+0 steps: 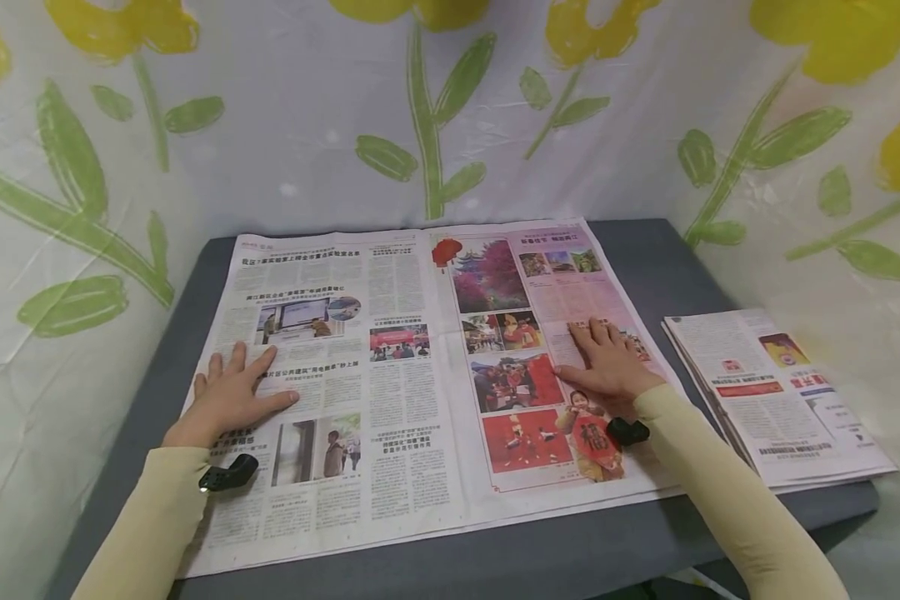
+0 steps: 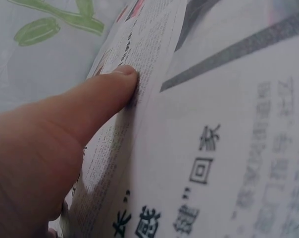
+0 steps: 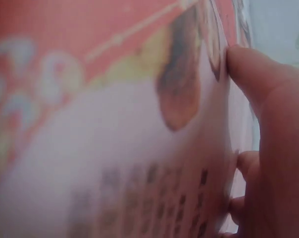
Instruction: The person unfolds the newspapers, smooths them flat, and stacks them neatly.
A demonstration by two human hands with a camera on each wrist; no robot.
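A newspaper [image 1: 405, 400] lies spread open across the dark grey table, its centre fold running from back to front. On its left page rests my left hand [image 1: 228, 396], fingers spread and palm down. My right hand [image 1: 603, 362] lies on the right page among the colour photos, fingers likewise extended. In the left wrist view the left thumb [image 2: 100, 96] touches the printed sheet. The right wrist view shows the right thumb [image 3: 258, 74] against the paper, with other fingertips partly hidden behind it.
A folded stack of newspapers [image 1: 780, 400] sits at the table's right edge. Grey table [image 1: 495, 558] surface shows along the front and at both sides. A white sheet [image 1: 285, 125] with yellow flowers and green leaves hangs behind and beside the table.
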